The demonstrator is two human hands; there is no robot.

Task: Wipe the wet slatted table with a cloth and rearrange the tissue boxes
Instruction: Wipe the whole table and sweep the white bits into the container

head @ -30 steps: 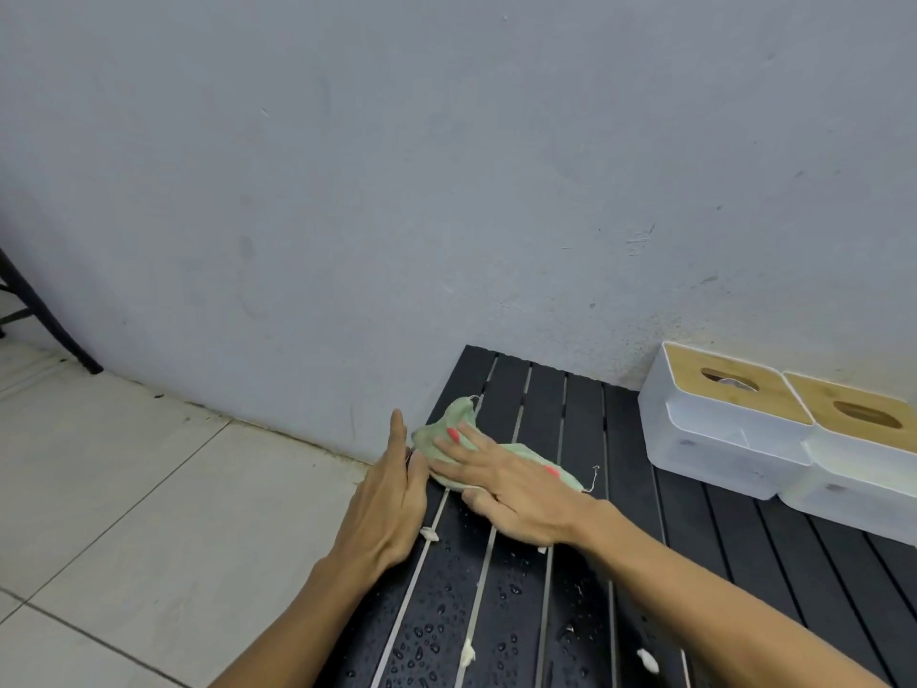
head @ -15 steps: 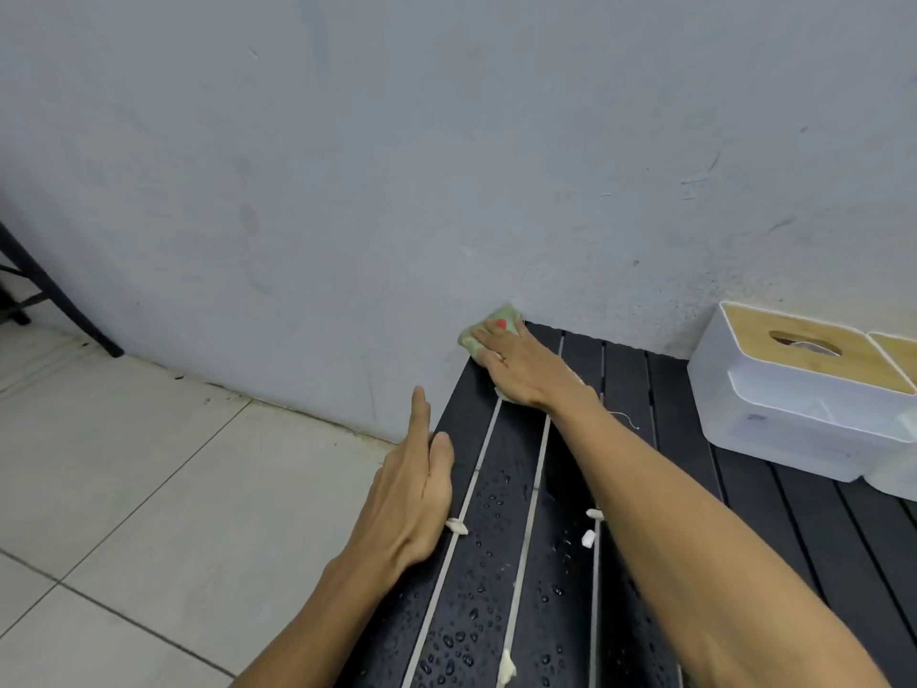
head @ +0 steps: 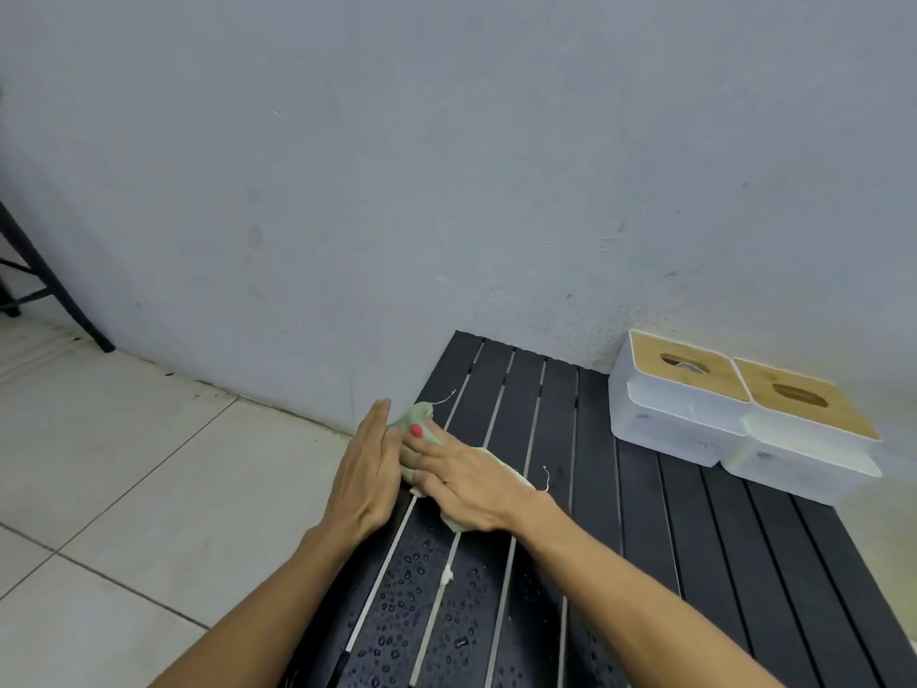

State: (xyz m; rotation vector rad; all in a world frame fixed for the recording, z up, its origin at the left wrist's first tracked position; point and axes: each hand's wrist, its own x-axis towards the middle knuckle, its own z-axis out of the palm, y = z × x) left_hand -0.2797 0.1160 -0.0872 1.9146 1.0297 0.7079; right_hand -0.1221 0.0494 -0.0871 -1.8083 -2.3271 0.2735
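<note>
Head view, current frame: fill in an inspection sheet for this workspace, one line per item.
Surface: black slatted table, water droplets on the near slats, far slats look dry.
Job's things: green cloth flat under the right hand; two white tissue boxes with wooden lids, side by side at the wall.
Clutter: small whitish bits in the slat gaps; loose threads on the cloth.
Grippers: right hand pressed flat on the cloth, no closed grip; left hand flat at the table's left edge, empty.
Cables: nothing seen.
Surroundings: grey wall, tiled floor, dark frame leg far left.
</note>
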